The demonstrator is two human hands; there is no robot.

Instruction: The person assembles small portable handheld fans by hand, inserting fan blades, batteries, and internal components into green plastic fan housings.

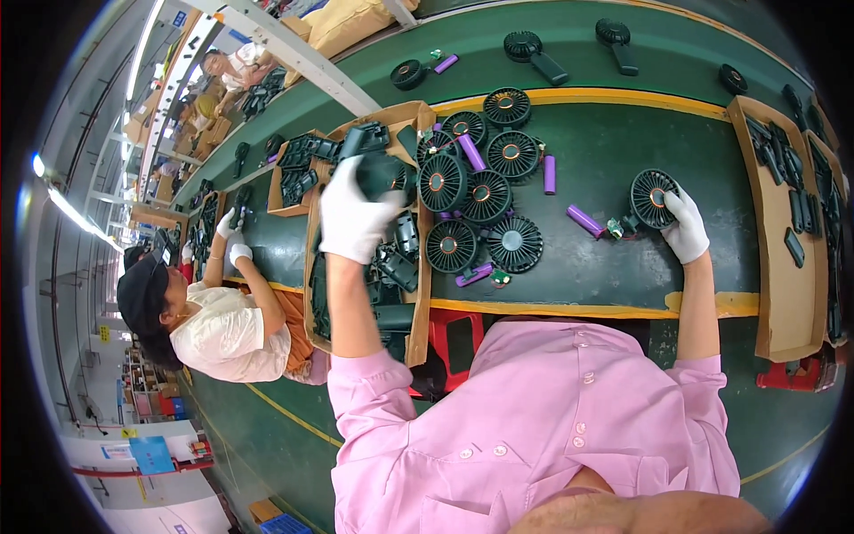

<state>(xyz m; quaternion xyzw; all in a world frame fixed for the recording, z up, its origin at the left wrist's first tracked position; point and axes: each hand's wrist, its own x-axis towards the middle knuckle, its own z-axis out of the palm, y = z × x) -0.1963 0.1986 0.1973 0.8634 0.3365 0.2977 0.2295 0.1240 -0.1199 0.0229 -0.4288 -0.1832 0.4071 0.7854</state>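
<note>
My right hand [686, 228], in a white glove, grips the edge of a round black fan head [653, 198] above the green table. Wires join this fan head to a small green circuit board [615, 229] and a purple battery cell [584, 221] beside it. My left hand [358, 214], also gloved, is smeared by motion over a cardboard box [418, 311] of black plastic housings [397, 263]. A round dark part [384, 178] lies by its fingers; whether it is held is unclear. Right of the box, several fan heads [487, 196] lie piled with purple cells and boards.
A cardboard box [769, 307] of black handle parts stands at the right table end. Beyond the yellow-edged table [587, 133], a green belt [569, 36] carries fans and parts. To the left, a co-worker [222, 329] in a black cap works with gloved hands. A red stool [449, 343] is below.
</note>
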